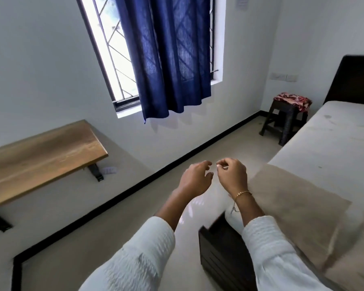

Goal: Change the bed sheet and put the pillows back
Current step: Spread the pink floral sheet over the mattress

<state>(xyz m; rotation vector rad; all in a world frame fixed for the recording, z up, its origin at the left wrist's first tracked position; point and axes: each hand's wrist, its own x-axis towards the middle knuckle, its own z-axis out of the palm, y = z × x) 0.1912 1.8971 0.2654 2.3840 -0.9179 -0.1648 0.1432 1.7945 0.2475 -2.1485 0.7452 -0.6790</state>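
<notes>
Both white-sleeved arms raised over floor beside bed's near corner; left hand (194, 178) grip loosely curled, empty; right hand (232, 174) curled, empty. Bare beige mattress (328, 148) on dark wooden bed; red patterned cloth (293, 100) on dark stool (282, 122) by far corner.

Wall notice (242, 2) too blurred; no legible txt.

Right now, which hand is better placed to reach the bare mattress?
Probably the right hand: it hangs next to the bare mattress, near its tan foot-end patch. The left hand is farther out over the floor. Both hold nothing.
</notes>
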